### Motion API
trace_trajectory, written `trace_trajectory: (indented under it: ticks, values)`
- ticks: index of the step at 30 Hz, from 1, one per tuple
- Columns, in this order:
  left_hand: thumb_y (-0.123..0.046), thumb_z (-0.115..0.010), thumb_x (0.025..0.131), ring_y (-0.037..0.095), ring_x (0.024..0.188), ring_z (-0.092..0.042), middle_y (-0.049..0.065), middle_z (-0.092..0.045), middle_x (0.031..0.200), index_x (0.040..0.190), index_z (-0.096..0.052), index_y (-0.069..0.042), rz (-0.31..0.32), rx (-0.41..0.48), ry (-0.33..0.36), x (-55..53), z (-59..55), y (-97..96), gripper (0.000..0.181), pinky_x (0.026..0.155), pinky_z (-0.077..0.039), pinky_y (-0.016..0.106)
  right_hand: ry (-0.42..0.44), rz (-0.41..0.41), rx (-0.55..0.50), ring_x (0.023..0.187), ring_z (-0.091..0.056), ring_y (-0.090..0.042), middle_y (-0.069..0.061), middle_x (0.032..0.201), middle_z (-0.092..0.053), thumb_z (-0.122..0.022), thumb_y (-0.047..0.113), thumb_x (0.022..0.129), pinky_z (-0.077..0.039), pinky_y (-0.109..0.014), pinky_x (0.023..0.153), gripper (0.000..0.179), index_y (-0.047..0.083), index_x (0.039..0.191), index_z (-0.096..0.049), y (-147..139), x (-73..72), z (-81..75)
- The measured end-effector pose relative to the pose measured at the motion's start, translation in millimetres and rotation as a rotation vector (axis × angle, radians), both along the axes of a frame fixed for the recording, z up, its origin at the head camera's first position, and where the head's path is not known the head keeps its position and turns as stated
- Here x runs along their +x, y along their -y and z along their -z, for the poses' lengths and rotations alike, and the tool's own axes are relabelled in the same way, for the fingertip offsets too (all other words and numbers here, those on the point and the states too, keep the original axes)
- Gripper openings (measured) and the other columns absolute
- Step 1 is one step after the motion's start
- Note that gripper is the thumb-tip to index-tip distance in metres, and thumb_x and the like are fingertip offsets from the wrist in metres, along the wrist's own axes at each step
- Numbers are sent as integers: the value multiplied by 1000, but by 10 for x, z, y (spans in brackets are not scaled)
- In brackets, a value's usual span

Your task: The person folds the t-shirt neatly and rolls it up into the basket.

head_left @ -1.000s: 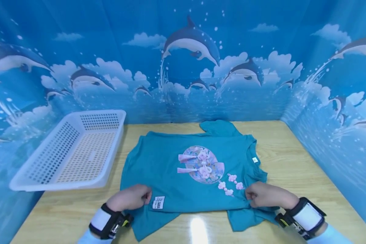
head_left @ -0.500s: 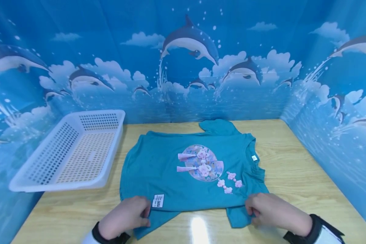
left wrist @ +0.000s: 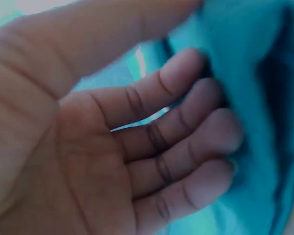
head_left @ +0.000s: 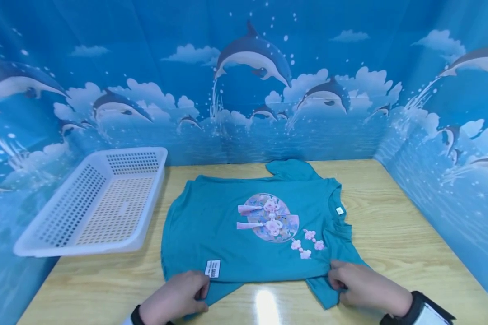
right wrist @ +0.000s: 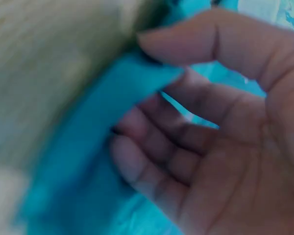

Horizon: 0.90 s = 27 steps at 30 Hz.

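A teal T-shirt [head_left: 232,225] lies on its side across the table, its neckline to the right. A round floral print with pink tassels and flowers marks its front, and a white label sits near the hem. My left hand [head_left: 179,295] is at the near hem corner; in the left wrist view its loosely bent fingers [left wrist: 206,132] touch or nearly touch the cloth, with thumb and forefinger apart. At the near sleeve, my right hand [head_left: 363,286] pinches the fabric; in the right wrist view a teal edge runs between thumb and forefinger.
A white perforated plastic basket [head_left: 146,225] stands on the left of the wooden table [head_left: 398,230]. Blue curtains [head_left: 244,135] printed with dolphins enclose the back and sides. One sleeve [head_left: 294,169] sticks out at the far side of the shirt.
Both hands have drawn nearer from lying on the shirt to its near edge. The near sleeve has shifted slightly under the right hand, while the rest of the shirt is nearly unmoved.
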<state>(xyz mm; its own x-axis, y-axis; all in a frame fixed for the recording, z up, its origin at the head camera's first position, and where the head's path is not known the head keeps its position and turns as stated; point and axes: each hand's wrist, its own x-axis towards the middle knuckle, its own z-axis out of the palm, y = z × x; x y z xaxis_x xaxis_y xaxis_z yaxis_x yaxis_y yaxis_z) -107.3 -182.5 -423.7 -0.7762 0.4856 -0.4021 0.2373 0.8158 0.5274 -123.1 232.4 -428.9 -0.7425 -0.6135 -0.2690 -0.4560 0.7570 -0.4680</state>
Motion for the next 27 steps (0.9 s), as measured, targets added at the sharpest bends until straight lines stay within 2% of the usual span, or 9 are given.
trace_trajectory:
  ticks: [3,5,8,11,14,18,22,27]
  values:
    - [-15,-71,80,5,54,-42,-10,-46,60,64,-54,-21,18,17,42,12,-20,4,24,50,-35,22,92,-7,-21,58,-31,-1,12,70,-37,-62,-2,65,-27,-18,51,27,22,67,-50,-63,-3,-77]
    - [-8,-69,76,4,51,-41,-11,-45,57,62,-55,-20,29,76,63,12,-64,37,23,48,-34,21,131,-17,-38,57,-29,0,13,68,-35,-61,-3,65,-25,-18,51,26,20,68,-51,-108,-3,-130]
    - [-3,-67,70,3,47,-37,-12,-41,53,60,-53,-17,51,152,71,8,-148,117,23,45,-31,20,189,-18,-45,55,-28,0,14,64,-34,-60,-5,65,-25,-18,50,27,20,70,-52,-164,11,-184]
    - [-1,-67,68,3,48,-36,-11,-41,53,60,-53,-17,60,158,70,14,-181,172,22,45,-29,20,236,11,-19,54,-30,-1,14,61,-35,-61,-5,65,-26,-19,49,29,22,72,-53,-177,51,-176]
    - [-6,-73,66,4,49,-39,-11,-44,53,60,-54,-18,36,97,100,45,-123,167,23,46,-32,21,223,43,33,54,-34,-2,13,62,-40,-66,-3,64,-30,-19,49,31,24,73,-53,-147,101,-110]
    - [-10,-79,63,8,50,-42,-8,-47,55,61,-55,-19,-15,32,135,87,-37,129,25,47,-35,23,172,147,160,58,-39,-8,8,66,-44,-73,-1,61,-32,-22,52,35,23,72,-49,-84,143,-38]
    - [-9,-79,66,10,50,-43,-7,-47,55,60,-55,-18,-30,28,129,89,-24,123,25,46,-36,25,158,245,271,60,-38,-13,5,70,-43,-71,-5,65,-29,-23,53,33,20,66,-49,-67,166,-26]
    - [0,-67,65,8,47,-41,-10,-42,52,57,-52,-19,-21,80,105,93,-44,133,26,43,-34,23,198,257,247,57,-32,-13,4,66,-38,-60,-12,68,-24,-22,52,30,16,65,-48,-150,150,-54]
